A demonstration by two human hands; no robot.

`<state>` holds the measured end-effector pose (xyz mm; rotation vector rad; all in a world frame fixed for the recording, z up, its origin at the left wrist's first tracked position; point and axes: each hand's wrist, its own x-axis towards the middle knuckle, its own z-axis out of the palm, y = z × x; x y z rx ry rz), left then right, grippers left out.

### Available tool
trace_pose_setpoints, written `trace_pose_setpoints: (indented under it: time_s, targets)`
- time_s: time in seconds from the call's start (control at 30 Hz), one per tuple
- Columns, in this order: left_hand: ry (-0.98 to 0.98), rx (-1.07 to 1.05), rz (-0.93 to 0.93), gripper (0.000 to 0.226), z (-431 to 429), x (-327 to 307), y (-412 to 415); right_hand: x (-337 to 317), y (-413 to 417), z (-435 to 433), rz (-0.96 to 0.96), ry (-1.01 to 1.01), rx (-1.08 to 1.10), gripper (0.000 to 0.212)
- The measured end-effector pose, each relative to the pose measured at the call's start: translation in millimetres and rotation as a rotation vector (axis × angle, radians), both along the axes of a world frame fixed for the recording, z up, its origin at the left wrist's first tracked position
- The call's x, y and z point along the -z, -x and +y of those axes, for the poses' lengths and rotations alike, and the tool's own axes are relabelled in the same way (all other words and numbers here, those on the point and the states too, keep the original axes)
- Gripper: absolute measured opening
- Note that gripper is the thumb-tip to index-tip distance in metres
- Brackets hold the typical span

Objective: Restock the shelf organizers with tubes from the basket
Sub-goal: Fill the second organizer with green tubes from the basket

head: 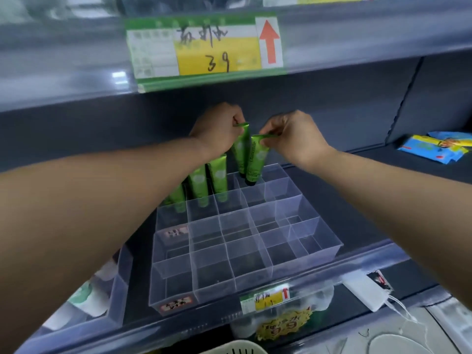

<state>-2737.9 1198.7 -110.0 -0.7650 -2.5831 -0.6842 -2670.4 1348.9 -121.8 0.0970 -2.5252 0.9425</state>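
Pinching a tube [240, 153] in left hand [219, 130] fingers, another tube [256, 160] in right hand [295, 139], above the organizer [306, 260]. Basket [237, 348] cut off below.

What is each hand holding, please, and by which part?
The left hand pinches the rear green tube by its flat crimped top end; the right hand pinches the front green tube likewise.

This is a shop, with dark metal shelves [370, 195] that have labelled front edges. The upper price tag [201, 47] shows a handwritten 39 and a red arrow, and a smaller tag [268, 297] sits on the lower edge. Identical green tubes [219, 175] stand in a clear organizer [255, 274] — blue packets [434, 149] lie further right.
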Motion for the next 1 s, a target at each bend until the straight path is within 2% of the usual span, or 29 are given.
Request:
trace_pose_setpoints:
  time_s: [0.5,0.77,1.0]
  targets:
    - [0.031,-0.029,-0.039,0.007,5.0,34.0,35.4,30.3,45.8,-0.1,-0.076,-0.024,-0.069,0.011]
    - [0.064,-0.050,-0.035,0.022,7.0,44.6,38.8,42.5,57.2,-6.8,-0.126,-0.025,-0.079,0.020]
    - [0.102,-0.066,-0.036,0.026,8.3,51.5,41.2,47.9,62.2,-12.5,-0.146,-0.067,-0.048,0.025]
